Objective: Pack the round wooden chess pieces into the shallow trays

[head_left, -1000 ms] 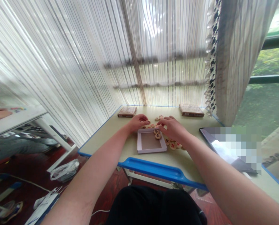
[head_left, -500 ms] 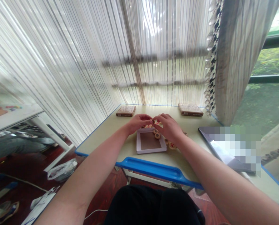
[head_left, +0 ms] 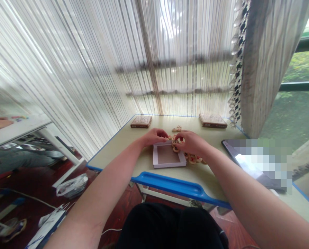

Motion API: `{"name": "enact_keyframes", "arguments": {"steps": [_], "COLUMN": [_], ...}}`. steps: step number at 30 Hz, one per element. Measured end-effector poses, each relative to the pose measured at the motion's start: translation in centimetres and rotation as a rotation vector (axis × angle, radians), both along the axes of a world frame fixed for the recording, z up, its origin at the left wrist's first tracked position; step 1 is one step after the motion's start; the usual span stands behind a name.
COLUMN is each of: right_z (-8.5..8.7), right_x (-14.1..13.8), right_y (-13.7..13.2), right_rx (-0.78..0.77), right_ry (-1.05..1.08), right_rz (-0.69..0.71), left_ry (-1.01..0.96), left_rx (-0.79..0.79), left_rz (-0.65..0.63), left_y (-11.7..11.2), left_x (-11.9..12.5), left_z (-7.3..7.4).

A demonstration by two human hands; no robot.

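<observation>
A shallow white cardboard box [head_left: 157,159] with a brown floor lies on the pale desk [head_left: 133,141], with round wooden chess pieces in its far right corner [head_left: 175,149]. More chess pieces lie to its right [head_left: 193,159] and behind it [head_left: 176,129]. My left hand [head_left: 153,136] rests at the box's far edge, fingers curled on pieces I can barely make out. My right hand [head_left: 192,142] hovers over the box's far right corner, fingers pinched on a piece.
Two flat wooden boxes stand at the desk's back, one left [head_left: 141,121] and one right [head_left: 212,120]. A tablet [head_left: 247,162] lies at the right. A blue tray rim [head_left: 170,185] runs along the desk's near edge. Curtains hang behind; another desk [head_left: 16,129] stands far left.
Both hands stayed at the box's far edge. They came together half a second ago, then dropped slightly toward the box's far right corner.
</observation>
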State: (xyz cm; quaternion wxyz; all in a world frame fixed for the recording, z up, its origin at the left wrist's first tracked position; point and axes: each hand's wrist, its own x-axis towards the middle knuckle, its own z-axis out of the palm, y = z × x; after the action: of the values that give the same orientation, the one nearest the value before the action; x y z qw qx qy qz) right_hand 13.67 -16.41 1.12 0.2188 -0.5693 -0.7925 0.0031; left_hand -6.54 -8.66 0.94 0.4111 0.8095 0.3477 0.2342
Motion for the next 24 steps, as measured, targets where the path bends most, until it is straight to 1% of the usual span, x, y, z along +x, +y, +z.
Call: {"name": "enact_keyframes", "arguments": {"steps": [3,8,11,13,18,20,24], "right_z": [-0.1,0.0,-0.1,-0.1,-0.1,0.0,-0.1], "right_x": [-0.1,-0.1,0.0,0.0,-0.1,-0.2,-0.4], "right_y": [0.0,0.0,0.0,0.1,0.0,-0.1,-0.1], "right_rx": [-0.001,-0.002,-0.005,-0.009,-0.011,0.001,0.008], "right_ry": [-0.033,-0.033,-0.019,-0.011,-0.016,-0.024,-0.045], "right_rz": [-0.010,-0.019,-0.009,0.008,0.001,0.014,0.048], "left_ry": [0.000,-0.016,0.017,0.063,0.149,0.164,0.206], "left_rx": [0.009,0.075,0.108,0.176,0.439,0.493,0.551], "left_rz": [0.001,0.082,0.068,0.059,0.093,0.078,0.025], "left_y": [0.0,0.3,0.3,0.1,-1.1,-1.5,-1.8], "left_x": [0.0,-0.1,-0.1,0.0,0.3,0.4,0.5], "left_z": [0.0,-0.2,-0.4,-0.5,-0.1,0.1,0.3]}}
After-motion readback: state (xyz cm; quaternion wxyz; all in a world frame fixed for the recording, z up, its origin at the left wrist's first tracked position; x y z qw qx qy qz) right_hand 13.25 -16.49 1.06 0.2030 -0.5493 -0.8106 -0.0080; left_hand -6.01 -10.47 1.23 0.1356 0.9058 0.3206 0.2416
